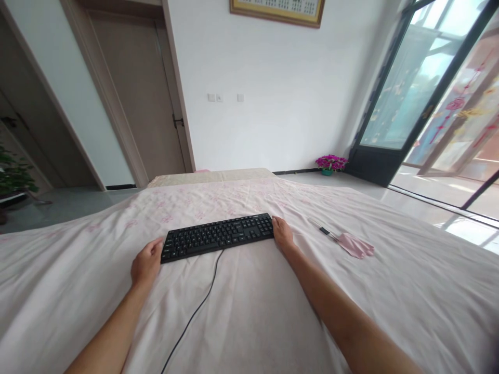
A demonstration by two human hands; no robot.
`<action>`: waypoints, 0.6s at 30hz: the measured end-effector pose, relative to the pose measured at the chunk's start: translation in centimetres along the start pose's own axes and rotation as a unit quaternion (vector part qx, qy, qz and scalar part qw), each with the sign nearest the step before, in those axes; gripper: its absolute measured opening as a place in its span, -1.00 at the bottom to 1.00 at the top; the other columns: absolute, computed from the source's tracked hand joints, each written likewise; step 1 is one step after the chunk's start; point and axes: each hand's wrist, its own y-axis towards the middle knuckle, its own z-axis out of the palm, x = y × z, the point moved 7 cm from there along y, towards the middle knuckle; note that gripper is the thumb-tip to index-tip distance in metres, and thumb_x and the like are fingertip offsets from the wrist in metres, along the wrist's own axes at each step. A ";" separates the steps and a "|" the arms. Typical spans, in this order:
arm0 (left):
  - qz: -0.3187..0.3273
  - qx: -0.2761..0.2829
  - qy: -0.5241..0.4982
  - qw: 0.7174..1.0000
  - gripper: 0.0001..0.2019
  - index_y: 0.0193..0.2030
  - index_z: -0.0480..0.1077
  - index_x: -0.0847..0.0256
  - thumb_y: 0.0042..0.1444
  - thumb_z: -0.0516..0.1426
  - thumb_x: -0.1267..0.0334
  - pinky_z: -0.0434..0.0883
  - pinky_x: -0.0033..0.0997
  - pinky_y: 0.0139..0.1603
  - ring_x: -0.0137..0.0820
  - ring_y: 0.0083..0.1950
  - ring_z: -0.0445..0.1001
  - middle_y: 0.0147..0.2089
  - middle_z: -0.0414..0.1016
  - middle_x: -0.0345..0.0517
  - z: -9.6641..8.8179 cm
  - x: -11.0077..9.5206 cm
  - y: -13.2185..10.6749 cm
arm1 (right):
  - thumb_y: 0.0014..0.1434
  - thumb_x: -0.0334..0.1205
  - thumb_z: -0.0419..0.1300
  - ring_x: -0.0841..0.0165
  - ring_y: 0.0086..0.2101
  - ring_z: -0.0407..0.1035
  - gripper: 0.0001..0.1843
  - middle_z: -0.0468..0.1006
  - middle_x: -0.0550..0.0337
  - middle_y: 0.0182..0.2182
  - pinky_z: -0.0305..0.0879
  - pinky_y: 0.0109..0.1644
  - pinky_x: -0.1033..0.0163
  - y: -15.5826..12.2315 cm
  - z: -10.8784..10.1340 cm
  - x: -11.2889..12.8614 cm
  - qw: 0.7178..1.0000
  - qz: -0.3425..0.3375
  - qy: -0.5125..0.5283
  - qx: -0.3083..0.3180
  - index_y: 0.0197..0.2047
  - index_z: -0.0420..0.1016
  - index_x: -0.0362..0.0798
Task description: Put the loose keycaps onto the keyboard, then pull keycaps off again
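A black keyboard (217, 237) lies flat on a pale pink flowered cloth (249, 311) that covers a wide surface. Its black cable (195, 310) trails toward me. My left hand (146, 264) grips the keyboard's left end with curled fingers. My right hand (282, 234) holds the right end, fingers wrapped at its edge. To the right of my right hand lie a small pink cloth (355, 245) and a thin black-tipped tool (326, 232).
Beyond the covered surface stands a lower beige piece of furniture (212, 176). A closed door (142, 98) is at the back left, a pot of purple flowers (330, 163) by the wall, glass doors (421, 93) at right, a green plant (13, 176) at far left.
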 end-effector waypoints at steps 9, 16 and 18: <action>0.026 0.020 0.027 0.999 -0.61 0.04 0.47 0.01 0.15 0.00 0.06 0.42 -0.24 -0.12 -0.16 -0.10 0.52 -0.07 0.57 -0.06 0.4 -0.5 0.0 | 0.28 -0.17 -0.09 0.29 -0.03 0.37 -0.57 0.51 0.09 -0.02 0.20 0.04 0.29 -0.3 -0.2 0.6 1.000 -0.020 0.008 0.007 0.09 0.46 -0.01; 0.035 0.022 -0.024 0.999 -0.68 -0.04 0.50 0.01 0.13 0.04 0.13 0.41 -0.31 -0.10 -0.24 -0.10 0.53 -0.10 0.59 -0.15 0.1 -0.9 -0.4 | 0.27 -0.15 -0.10 0.25 0.00 0.36 -0.54 0.50 0.06 0.00 0.19 0.06 0.24 0.2 0.3 0.1 1.000 -0.023 0.011 0.005 0.10 0.46 -0.03; 0.035 0.020 -0.031 0.999 -0.69 -0.05 0.50 0.01 0.12 0.04 0.14 0.41 -0.33 -0.11 -0.26 -0.11 0.53 -0.11 0.59 -0.17 0.0 -0.9 -0.4 | 0.27 -0.12 -0.09 0.23 -0.01 0.36 -0.54 0.50 0.05 0.00 0.20 0.05 0.23 0.3 0.5 -0.2 0.999 -0.029 0.013 0.003 0.10 0.46 -0.03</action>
